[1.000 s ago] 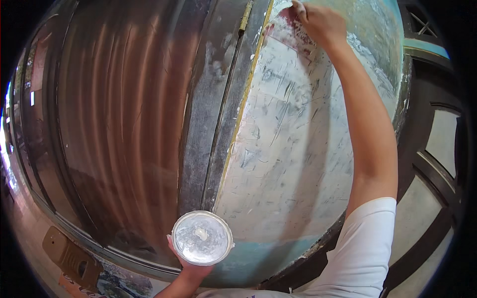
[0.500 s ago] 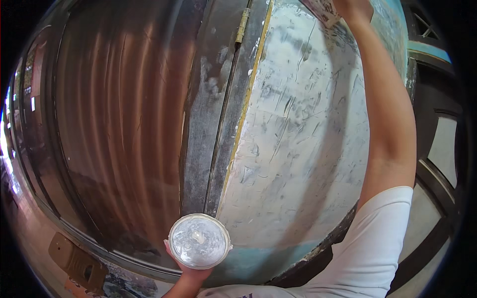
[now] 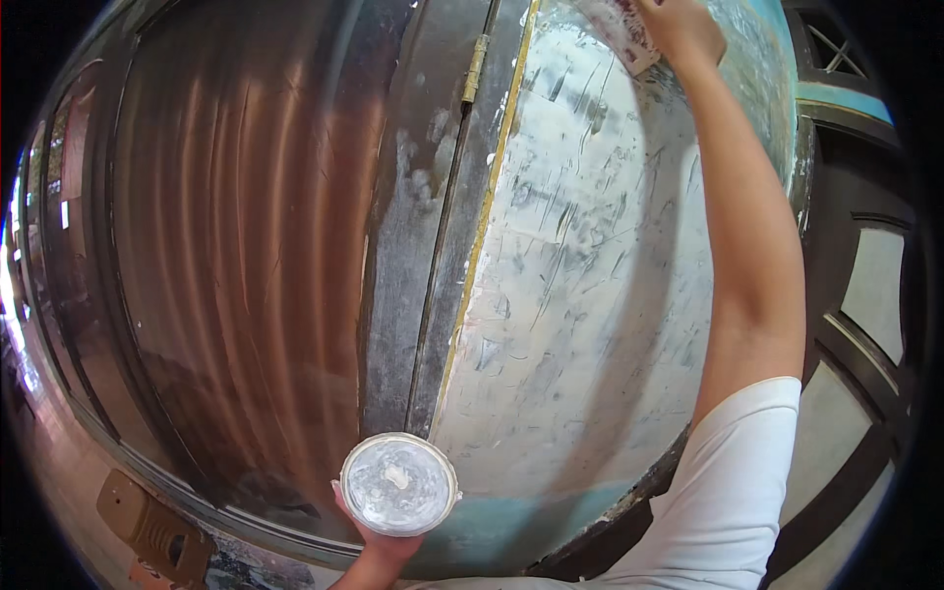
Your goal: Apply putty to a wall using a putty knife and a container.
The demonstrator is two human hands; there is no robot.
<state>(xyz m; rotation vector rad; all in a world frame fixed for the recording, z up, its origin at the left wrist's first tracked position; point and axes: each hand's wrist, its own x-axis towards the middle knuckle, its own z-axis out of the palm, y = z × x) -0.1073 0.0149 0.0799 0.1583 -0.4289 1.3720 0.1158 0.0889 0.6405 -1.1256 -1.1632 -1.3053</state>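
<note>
Dark door [image 3: 246, 246], reddish-brown with wavy sheen, filling the left side. To the right, wall [image 3: 580, 295] coated in streaky white, grey marks showing through, bluish-green along the bottom. Brown stool-like piece [image 3: 147, 516] at lower left. Round tub [image 3: 451, 492] low in view, white paste [image 3: 396, 478] inside, small lump near the middle. Left grip [image 3: 385, 546] curled about the tub from below and left. Right grip [image 3: 688, 34] high against the wall, closed on a flat spreader [image 3: 629, 34], reddish and smeared; exact finger placement cut off by the top edge, cannot tell. Smallest, a brass-toned hinge [image 3: 476, 69] beside the door.

Looks mid-spread: working paste across the upper wall. Would call next for even pressure, spreader nearly flat, tub kept level and handy for reloading. Found no readable brand, label or writing.
</note>
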